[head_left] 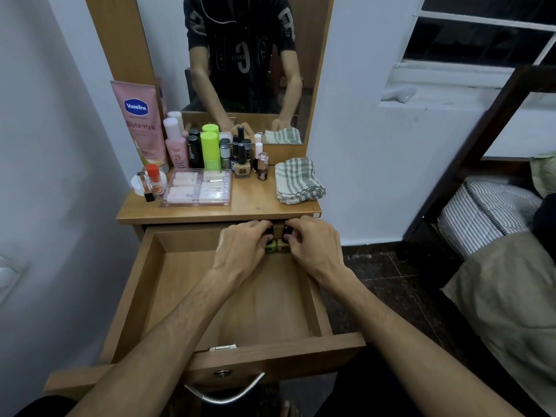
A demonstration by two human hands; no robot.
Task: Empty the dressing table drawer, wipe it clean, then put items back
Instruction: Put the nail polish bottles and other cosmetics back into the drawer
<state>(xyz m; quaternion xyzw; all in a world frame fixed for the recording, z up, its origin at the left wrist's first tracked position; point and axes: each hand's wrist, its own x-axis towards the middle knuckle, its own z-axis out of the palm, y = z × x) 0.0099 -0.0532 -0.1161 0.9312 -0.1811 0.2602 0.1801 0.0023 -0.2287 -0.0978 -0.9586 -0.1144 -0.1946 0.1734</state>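
The wooden drawer (156,296) is pulled fully out below the dressing table top (255,206), and its floor is bare apart from the far right corner. There my left hand (240,245) grips a small black-capped nail polish bottle with green contents (270,247). Right beside it my right hand (313,248) grips a similar black-capped bottle with beige contents (282,245). Both bottles stand upright, touching each other, against the drawer's back wall. A folded checked cloth (298,180) lies on the table top at the right.
Standing on the top at the left are a pink Vaseline tube (140,121), several bottles including a lime-green one (209,150), nail polishes (242,164) and a clear compartment box (198,188). A mirror (240,55) stands behind. A bed (496,236) is at the right.
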